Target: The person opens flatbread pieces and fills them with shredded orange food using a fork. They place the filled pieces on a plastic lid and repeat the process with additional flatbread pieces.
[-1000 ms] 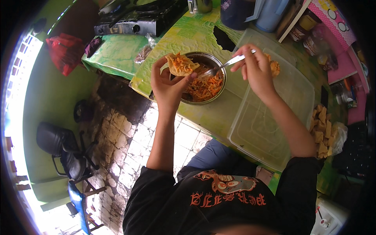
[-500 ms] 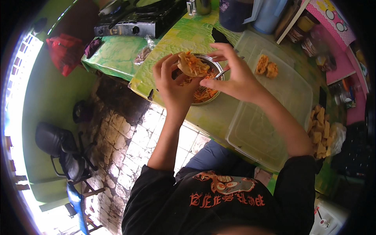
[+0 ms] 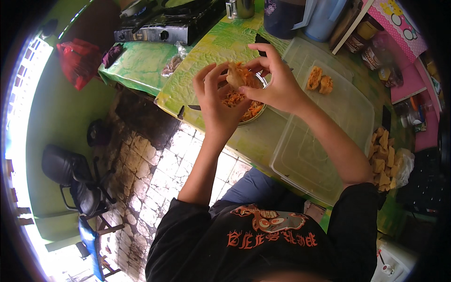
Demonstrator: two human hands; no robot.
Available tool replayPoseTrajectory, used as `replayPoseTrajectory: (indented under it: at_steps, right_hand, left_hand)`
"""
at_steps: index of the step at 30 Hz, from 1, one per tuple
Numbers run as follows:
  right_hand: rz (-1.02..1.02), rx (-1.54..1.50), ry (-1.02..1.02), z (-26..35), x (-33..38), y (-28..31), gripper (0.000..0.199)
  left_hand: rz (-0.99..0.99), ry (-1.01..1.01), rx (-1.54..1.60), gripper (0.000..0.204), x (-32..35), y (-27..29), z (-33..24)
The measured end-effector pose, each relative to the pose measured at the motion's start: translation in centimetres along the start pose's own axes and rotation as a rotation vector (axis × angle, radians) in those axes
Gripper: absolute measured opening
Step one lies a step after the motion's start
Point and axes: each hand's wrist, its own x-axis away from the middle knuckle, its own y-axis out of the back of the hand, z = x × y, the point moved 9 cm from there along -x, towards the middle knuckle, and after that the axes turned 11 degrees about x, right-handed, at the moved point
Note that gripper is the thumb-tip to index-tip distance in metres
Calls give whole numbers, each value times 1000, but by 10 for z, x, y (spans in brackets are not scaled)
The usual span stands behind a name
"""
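Between both hands, above the bowl, is a piece of pale brown fried tofu (image 3: 233, 79) stuffed with orange shredded vegetables. My left hand (image 3: 215, 105) grips its left side, fingers curled behind and thumb in front. My right hand (image 3: 281, 89) pinches it from the right, thumb pressed against the filling. Below sits a round metal bowl (image 3: 248, 122) of shredded orange and pale vegetables (image 3: 253, 109), partly hidden by the hands. A dark blade-like tip (image 3: 194, 107) sticks out left of the bowl. Two stuffed tofu pieces (image 3: 314, 77) lie to the right on a clear plastic container (image 3: 324, 141).
Unfilled tofu pieces (image 3: 383, 162) are heaped at the right in a plastic bag. A blue pitcher (image 3: 322, 21) and a dark container (image 3: 282, 19) stand at the back. A gas stove (image 3: 157, 33) is at the far left, and a black chair (image 3: 77, 181) stands on the floor.
The right hand held a metal utensil handle; now its thumb and fingers are on the tofu instead. The tofu has turned more upright and moved slightly right with the left hand.
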Motion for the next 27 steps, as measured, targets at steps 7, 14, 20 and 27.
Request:
replayPoseTrajectory:
  at_steps: [7,14,20,27]
  right_hand:
    - [217,-485,-134,-19,-3,5,77]
    - [354,-522,-100,-8,-12,18,79]
    - [380,-547,-115,-7,-15,16,81]
    - [388,-545,-112,-13,-18,16,82]
  left_hand:
    - [-10,117,286,67,2,16,7]
    - [84,254,240,64,2,9,8]
    - [82,161,88,66,-3,8,-4]
    - [-10,476,1080,68,-1,23,23]
